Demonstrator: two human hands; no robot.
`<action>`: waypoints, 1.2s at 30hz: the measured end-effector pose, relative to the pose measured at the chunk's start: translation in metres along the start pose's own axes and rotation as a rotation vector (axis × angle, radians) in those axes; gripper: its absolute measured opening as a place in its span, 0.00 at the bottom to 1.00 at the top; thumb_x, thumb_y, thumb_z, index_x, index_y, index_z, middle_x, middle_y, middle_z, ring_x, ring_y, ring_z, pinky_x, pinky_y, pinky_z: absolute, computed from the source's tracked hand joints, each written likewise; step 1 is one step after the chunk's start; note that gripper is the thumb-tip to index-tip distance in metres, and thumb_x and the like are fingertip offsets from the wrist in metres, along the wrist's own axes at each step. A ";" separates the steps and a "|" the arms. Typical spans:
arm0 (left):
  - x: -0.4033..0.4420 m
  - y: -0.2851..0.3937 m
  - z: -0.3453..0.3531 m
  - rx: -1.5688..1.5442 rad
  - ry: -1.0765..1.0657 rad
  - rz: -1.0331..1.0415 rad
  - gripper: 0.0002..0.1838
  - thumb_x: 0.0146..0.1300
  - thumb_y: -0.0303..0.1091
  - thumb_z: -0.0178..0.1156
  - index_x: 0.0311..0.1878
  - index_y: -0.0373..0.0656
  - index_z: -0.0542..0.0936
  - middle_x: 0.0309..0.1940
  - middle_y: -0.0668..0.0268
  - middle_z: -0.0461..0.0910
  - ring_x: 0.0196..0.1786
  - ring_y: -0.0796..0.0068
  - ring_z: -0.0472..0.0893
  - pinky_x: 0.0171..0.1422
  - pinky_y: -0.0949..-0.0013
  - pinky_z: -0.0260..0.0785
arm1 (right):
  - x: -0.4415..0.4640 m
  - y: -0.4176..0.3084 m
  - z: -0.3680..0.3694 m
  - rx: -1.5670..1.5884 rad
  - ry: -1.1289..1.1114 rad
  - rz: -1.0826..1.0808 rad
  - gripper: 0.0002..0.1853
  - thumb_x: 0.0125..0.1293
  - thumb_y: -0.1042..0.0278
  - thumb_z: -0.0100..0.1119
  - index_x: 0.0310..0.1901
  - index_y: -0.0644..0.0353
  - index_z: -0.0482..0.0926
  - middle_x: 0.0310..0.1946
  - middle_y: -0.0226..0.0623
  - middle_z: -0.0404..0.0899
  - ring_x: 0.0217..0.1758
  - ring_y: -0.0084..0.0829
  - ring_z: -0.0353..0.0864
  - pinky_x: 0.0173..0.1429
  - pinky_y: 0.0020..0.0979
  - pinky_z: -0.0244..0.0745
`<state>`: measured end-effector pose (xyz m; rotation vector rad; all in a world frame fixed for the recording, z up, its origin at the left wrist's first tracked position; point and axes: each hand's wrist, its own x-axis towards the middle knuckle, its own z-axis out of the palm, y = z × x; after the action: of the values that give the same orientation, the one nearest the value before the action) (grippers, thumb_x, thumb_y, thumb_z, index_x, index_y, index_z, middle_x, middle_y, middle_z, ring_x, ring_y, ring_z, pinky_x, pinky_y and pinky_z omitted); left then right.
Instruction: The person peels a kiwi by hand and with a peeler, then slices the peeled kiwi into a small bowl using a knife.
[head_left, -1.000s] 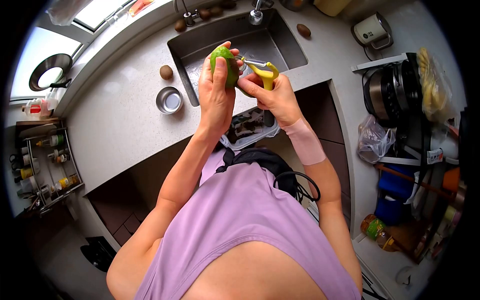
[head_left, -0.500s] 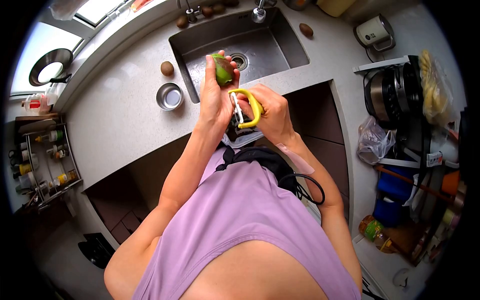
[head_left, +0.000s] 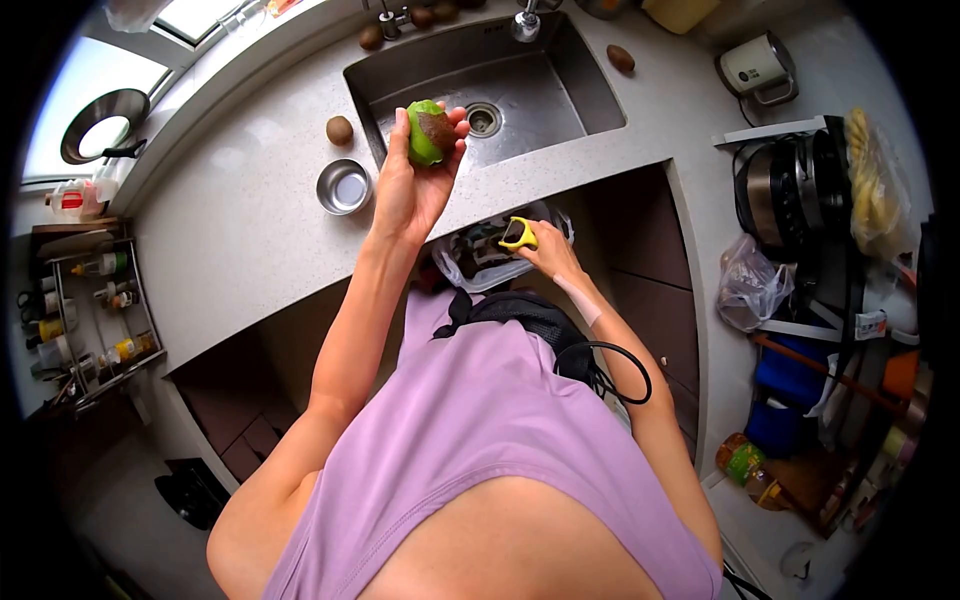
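Two hands, one peeler, one small bowl, one sink, two taps, one white kettle and at least six kiwis are visible.

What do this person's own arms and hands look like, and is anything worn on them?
The left hand and right hand are ungloved. A lilac top leaves both arms sleeveless. A pale pink patch sits near the right wrist.

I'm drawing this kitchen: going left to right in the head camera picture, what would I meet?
Dark round frying pan, small round metal bowl, partly peeled green-and-brown kiwi, yellow arch-shaped peeler, unpeeled brown oval kiwi, white cylindrical kettle.
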<state>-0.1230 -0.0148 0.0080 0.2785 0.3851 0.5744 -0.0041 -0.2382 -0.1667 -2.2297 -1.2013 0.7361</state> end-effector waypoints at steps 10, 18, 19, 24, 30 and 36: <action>-0.008 0.002 -0.008 0.289 -0.048 -0.006 0.28 0.76 0.52 0.43 0.61 0.34 0.67 0.51 0.55 0.75 0.47 0.69 0.78 0.51 0.71 0.76 | 0.000 -0.015 -0.034 0.050 -0.168 0.066 0.39 0.64 0.58 0.63 0.69 0.71 0.57 0.48 0.61 0.77 0.54 0.56 0.76 0.56 0.41 0.71; -0.008 -0.009 0.005 0.527 -0.156 0.085 0.28 0.76 0.53 0.41 0.62 0.35 0.67 0.52 0.55 0.76 0.49 0.70 0.78 0.58 0.67 0.70 | -0.004 -0.181 -0.155 0.149 0.274 -0.296 0.40 0.66 0.66 0.61 0.73 0.68 0.50 0.48 0.55 0.76 0.48 0.52 0.80 0.50 0.41 0.75; -0.008 -0.011 0.008 0.547 -0.149 0.110 0.28 0.76 0.53 0.42 0.61 0.34 0.68 0.52 0.55 0.76 0.50 0.70 0.78 0.59 0.66 0.69 | -0.002 -0.194 -0.161 0.147 0.281 -0.295 0.40 0.66 0.66 0.61 0.73 0.68 0.50 0.48 0.55 0.76 0.48 0.52 0.80 0.50 0.41 0.75; -0.014 -0.013 0.023 0.554 -0.184 0.119 0.28 0.76 0.53 0.42 0.63 0.35 0.69 0.53 0.57 0.76 0.54 0.70 0.77 0.63 0.64 0.67 | 0.008 -0.215 -0.159 -0.237 0.355 -0.342 0.31 0.64 0.59 0.62 0.67 0.55 0.66 0.40 0.40 0.74 0.40 0.39 0.83 0.39 0.36 0.80; -0.014 -0.013 0.023 0.560 -0.205 0.129 0.29 0.77 0.52 0.40 0.65 0.36 0.68 0.54 0.57 0.76 0.57 0.71 0.76 0.66 0.65 0.65 | 0.011 -0.221 -0.158 -0.342 0.457 -0.315 0.27 0.63 0.53 0.61 0.61 0.57 0.73 0.39 0.38 0.75 0.39 0.35 0.83 0.37 0.31 0.81; -0.015 -0.013 0.025 0.579 -0.210 0.136 0.28 0.78 0.51 0.39 0.66 0.35 0.67 0.54 0.58 0.76 0.59 0.72 0.75 0.67 0.66 0.63 | 0.012 -0.225 -0.158 -0.350 0.489 -0.300 0.27 0.64 0.54 0.61 0.62 0.57 0.73 0.37 0.37 0.73 0.34 0.37 0.83 0.34 0.36 0.78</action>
<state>-0.1180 -0.0372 0.0301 0.9192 0.3237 0.5513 -0.0255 -0.1456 0.0915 -2.2319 -1.4331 -0.1469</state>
